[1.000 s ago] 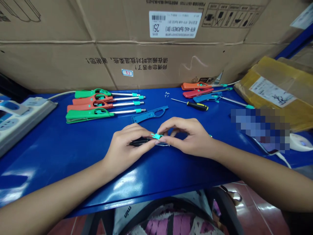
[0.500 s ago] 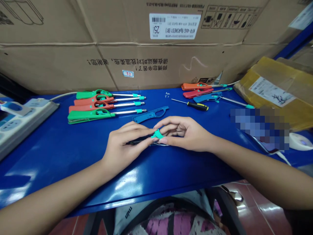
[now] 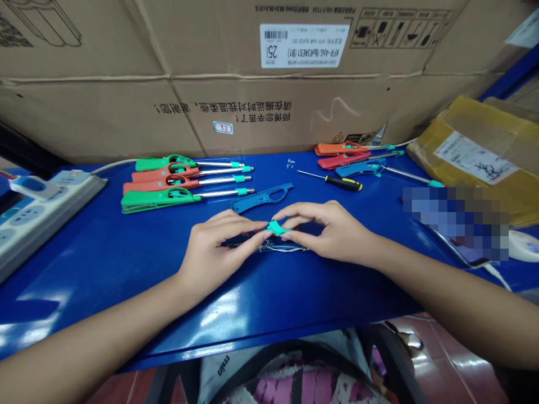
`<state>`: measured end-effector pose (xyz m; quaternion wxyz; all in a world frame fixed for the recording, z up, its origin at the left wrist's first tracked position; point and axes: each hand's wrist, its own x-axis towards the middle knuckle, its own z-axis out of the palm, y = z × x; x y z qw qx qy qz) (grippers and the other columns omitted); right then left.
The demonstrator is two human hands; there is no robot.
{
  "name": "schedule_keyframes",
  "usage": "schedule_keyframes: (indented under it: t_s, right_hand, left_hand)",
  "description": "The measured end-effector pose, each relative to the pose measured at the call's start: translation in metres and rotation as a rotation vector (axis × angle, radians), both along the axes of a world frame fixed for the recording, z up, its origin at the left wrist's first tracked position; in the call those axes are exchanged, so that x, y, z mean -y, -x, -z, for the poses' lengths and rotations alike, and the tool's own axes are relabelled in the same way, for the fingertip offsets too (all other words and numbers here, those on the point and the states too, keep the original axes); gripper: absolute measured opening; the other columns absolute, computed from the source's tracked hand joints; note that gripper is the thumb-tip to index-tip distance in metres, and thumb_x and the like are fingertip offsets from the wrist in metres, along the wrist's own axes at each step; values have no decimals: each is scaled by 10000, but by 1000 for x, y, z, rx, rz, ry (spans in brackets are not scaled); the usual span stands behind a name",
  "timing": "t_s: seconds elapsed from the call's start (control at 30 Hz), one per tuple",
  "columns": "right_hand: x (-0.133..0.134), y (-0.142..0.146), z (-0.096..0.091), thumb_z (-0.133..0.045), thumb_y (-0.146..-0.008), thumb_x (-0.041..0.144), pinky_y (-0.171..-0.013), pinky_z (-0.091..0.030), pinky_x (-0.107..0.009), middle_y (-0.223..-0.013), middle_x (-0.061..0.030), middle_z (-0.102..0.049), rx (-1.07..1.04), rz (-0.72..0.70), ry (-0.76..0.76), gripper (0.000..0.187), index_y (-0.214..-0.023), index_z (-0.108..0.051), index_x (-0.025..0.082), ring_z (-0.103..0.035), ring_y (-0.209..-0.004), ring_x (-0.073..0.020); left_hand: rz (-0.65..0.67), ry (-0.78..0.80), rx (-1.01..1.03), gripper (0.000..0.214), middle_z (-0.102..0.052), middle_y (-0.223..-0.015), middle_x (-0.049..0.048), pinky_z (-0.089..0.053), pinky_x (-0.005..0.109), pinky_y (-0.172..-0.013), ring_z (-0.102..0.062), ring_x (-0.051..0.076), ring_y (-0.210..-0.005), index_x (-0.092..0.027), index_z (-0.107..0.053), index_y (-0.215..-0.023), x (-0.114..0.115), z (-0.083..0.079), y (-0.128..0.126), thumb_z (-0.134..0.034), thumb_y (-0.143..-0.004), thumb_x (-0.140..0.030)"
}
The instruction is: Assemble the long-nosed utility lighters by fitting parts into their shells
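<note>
A small teal plastic piece point(image 3: 278, 228), which looks like a lighter trigger, is pinched between both hands above the blue table. My left hand point(image 3: 217, 241) grips its left end with thumb and fingertips. From the right, my right hand point(image 3: 332, 230) holds the other end between thumb and forefinger. Thin white wires and a slim dark part point(image 3: 290, 247) show just below the fingers; the left hand partly hides them. Behind the hands lies a blue lighter casing half point(image 3: 263, 197) with a trigger loop.
Several green and orange long-necked lighters point(image 3: 162, 196) lie at the left, near a power strip point(image 3: 50, 207). Orange, red and blue lighters point(image 3: 357, 167) lie at the back right. A screwdriver point(image 3: 343, 183), a phone point(image 3: 457, 230) and a yellow-taped parcel point(image 3: 475, 157) are also there. A large carton point(image 3: 236, 90) stands behind.
The teal piece has been turned between the fingertips and shows more of its side. My right hand has shifted slightly right, so more of the wires below shows.
</note>
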<state>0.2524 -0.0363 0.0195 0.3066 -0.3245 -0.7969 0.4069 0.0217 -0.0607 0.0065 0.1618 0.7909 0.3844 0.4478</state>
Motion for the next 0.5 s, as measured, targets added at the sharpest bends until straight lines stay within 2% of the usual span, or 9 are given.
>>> schedule_keyframes:
  t_s: [0.13, 0.23, 0.33, 0.43, 0.5]
  right_hand:
    - [4, 1, 2, -661, -913, 204, -844, -579, -247, -1067, -31, -782, 36, -1, -177, 222, -1132, -692, 193, -755, -929, -151]
    - [5, 2, 2, -638, -933, 210, -804, -582, -238, -1068, -32, -779, 34, 14, -225, 200, -1124, -696, 189, -747, -881, -138]
    - [5, 1, 3, -634, -933, 191, -842, -577, -238, -1105, -37, -772, 53, 9, -262, 231, -1159, -683, 183, -741, -918, -135]
    - [5, 1, 2, -650, -910, 191, -839, -579, -252, -1065, -45, -775, 83, 29, -250, 289, -1197, -675, 173, -738, -930, -149]
    - [5, 2, 2, -667, -888, 213, -823, -585, -270, -1006, -52, -778, 81, 43, -140, 328, -1211, -675, 156, -737, -913, -162]
  left_hand:
    - [5, -14, -23, 54, -793, -837, -5, -565, 329, -700, -681, 152, -700, -244, -781, -896, -1, 0, 1, -730, -883, -231]
    - [4, -29, -28, 31, -783, -805, -4, -552, 322, -697, -670, 148, -697, -225, -772, -868, -2, 0, 2, -744, -873, -212]
    - [17, -26, -29, 39, -785, -829, 2, -547, 309, -702, -668, 139, -709, -210, -772, -889, -2, 1, 1, -739, -877, -193]
    - [34, -35, -21, 53, -789, -836, 6, -545, 299, -706, -666, 131, -704, -197, -778, -913, -3, 2, 2, -742, -876, -186]
    - [38, -44, -24, 57, -789, -826, 6, -538, 301, -707, -663, 133, -701, -192, -780, -918, -3, 3, 3, -748, -872, -184]
